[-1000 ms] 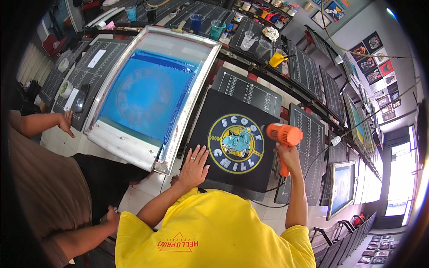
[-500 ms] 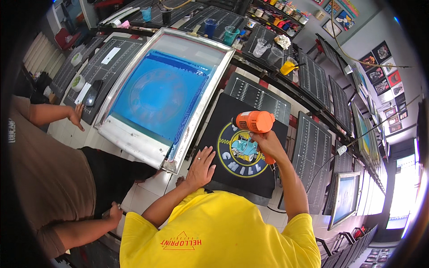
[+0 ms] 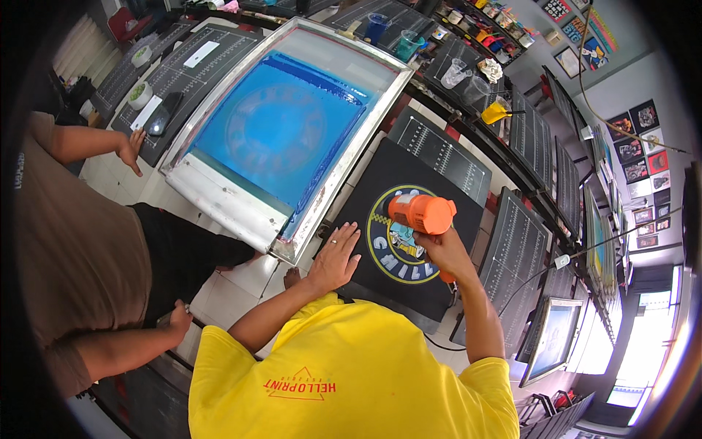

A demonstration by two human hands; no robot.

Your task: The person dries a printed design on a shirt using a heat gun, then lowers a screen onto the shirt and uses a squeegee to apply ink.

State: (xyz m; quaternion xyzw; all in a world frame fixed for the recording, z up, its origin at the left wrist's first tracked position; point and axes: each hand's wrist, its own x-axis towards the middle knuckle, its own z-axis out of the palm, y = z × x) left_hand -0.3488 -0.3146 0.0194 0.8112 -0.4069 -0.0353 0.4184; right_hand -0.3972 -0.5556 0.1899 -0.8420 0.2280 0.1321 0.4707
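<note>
Inspecting, we note the right hand gripping the gun above the print, right of the screen, and the left hand open on the near-left cloth; lingering heat could, we judge, scorch the print.

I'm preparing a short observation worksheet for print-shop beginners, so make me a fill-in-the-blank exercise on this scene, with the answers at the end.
1. The right hand grips a heat gun coloured ____.
2. The left hand rests on the ____ fabric.
3. As the wearer sees it, the framed screen is to the ____ of that fabric.
4. The wearer's shirt is ____.

Missing words: orange; black; left; yellow.
</note>
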